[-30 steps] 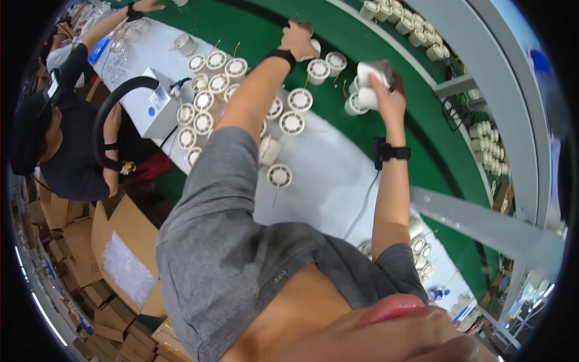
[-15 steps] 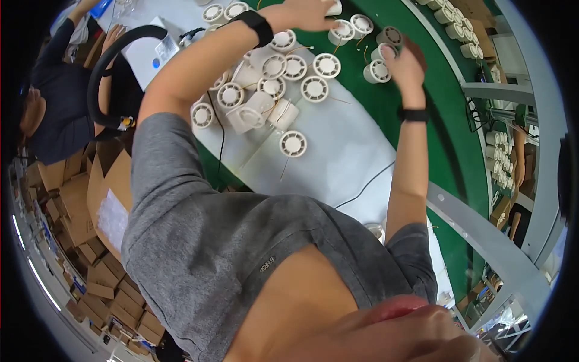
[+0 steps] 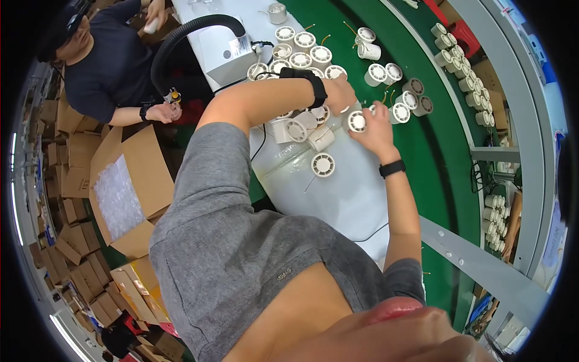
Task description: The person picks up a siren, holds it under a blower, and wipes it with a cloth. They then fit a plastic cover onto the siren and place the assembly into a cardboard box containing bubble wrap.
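My right hand (image 3: 375, 131) is closed on a white cylindrical housing (image 3: 357, 121) whose round face is slotted like a vent. Just to its left, my left hand (image 3: 340, 93) reaches over the pile with its palm down. Its fingers are mostly hidden, and a sliver of white shows below them. Under and around my left arm, several similar white housings (image 3: 300, 60) stand with slotted faces up. Some lie on their sides, such as a housing (image 3: 321, 139) near a clear plastic piece. Nearer to me, a single housing (image 3: 322, 165) with a thin wire sits on the pale tabletop (image 3: 338, 199).
The green conveyor belt (image 3: 443, 199) beyond the table carries more housings (image 3: 375, 74). A white box (image 3: 226, 54) with a black hose (image 3: 158, 63) stands at left. A co-worker (image 3: 114, 66) sits there beside an open carton (image 3: 148, 175). A grey metal frame (image 3: 482, 247) crosses at right.
Both hands have drawn closer together over the table; the left came back from the belt's far side. My right hand now holds a housing. The whole view has shifted, bringing the co-worker more into sight.
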Demonstrator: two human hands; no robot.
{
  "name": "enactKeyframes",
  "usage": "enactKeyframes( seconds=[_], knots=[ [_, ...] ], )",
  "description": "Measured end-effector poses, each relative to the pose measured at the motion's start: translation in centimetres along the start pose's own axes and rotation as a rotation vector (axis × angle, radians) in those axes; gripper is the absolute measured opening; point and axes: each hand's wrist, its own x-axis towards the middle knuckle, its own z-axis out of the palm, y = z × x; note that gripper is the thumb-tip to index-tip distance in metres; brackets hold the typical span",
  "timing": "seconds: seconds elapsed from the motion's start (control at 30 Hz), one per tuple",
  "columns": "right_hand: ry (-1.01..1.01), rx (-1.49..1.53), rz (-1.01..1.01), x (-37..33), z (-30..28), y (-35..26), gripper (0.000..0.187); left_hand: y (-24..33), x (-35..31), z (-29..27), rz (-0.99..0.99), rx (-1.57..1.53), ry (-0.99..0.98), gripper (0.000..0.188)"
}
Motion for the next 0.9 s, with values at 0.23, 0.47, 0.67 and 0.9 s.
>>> enactKeyframes(
  seconds=[0.23,0.47,0.67,0.9],
  knots=[
    [0.136,-0.048,0.261,-0.4,-1.5,3.8,0.053,-2.2,3.2,-3.1,-0.209,-0.27,0.434,0.033],
    [0.211,-0.149,0.462,1.0,0.4,6.6,0.057,-5.5,8.5,-2.7,-0.355,-0.046,0.589,0.044],
    [0.33,-0.38,0.407,1.4,-0.6,4.3,0.057,-6.1,6.8,-5.6,-0.358,-0.279,0.128,0.05],
    [0.204,0.095,-0.13,3.1,2.2,-2.6,0.055,-5.5,6.1,-3.0,-0.115,-0.159,0.316,0.05]
  ],
)
